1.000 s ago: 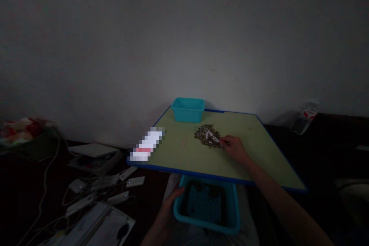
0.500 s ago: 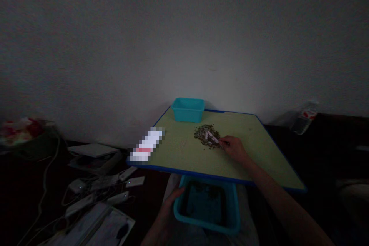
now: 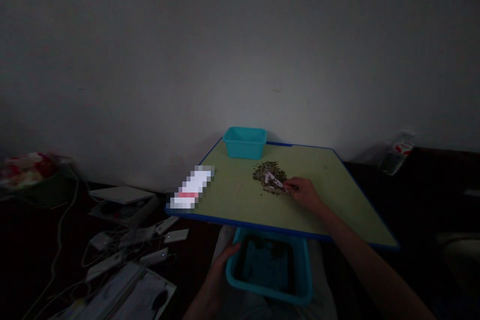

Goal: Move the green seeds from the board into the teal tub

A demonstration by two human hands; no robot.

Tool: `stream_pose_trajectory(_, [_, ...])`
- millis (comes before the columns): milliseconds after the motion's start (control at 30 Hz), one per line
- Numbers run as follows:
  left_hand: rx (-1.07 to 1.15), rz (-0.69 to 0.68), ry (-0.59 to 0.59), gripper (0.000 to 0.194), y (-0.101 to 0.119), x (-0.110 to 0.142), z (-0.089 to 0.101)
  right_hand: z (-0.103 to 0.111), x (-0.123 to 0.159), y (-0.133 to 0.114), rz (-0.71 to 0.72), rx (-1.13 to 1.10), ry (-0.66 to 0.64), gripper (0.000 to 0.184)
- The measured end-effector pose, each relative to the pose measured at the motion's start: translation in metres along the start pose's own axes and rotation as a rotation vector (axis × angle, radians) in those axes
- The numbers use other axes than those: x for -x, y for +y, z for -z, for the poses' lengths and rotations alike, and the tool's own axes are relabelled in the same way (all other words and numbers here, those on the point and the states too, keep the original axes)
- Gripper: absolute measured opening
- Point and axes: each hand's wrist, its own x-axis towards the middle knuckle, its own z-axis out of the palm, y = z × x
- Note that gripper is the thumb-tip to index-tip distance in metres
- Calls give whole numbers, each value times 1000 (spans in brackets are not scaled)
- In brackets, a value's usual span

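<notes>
My right hand (image 3: 302, 192) is closed in a pinch on the end of a pale, narrow tool (image 3: 274, 180) whose kind I cannot make out. The tool's far end lies over a pile of small brown seed-like bits (image 3: 267, 170) on the table. My left hand (image 3: 225, 256) grips the left rim of a turquoise plastic basin (image 3: 270, 294) resting on my lap. Dark bits lie inside it, and the table's front edge overlaps its back. Most of the left fingers are hidden.
A second turquoise basin (image 3: 245, 149) stands at the back left of the low blue-edged table (image 3: 337, 195). A blurred-out bright phone-like screen (image 3: 191, 190) lies on the left. Power strips with cords (image 3: 153, 256) cover the floor at left. A wall (image 3: 240, 60) rises behind.
The pale tool and the fingers of my right hand have shifted slightly left over the pile. My left hand and the basin on my lap have stayed put.
</notes>
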Motion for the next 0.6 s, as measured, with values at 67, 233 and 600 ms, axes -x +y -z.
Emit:
stream_pose_trajectory(67, [3, -15, -10, 54, 0, -1, 1, 1, 0, -1, 2, -2, -10, 21])
stream_pose_trajectory(233, [0, -22, -38, 54, 1, -1, -2, 2, 0, -1, 3, -21, -6, 20])
stream_pose_trajectory(600, [-4, -17, 56, 57, 2, 4, -13, 1, -1, 0, -4, -63, -21, 20])
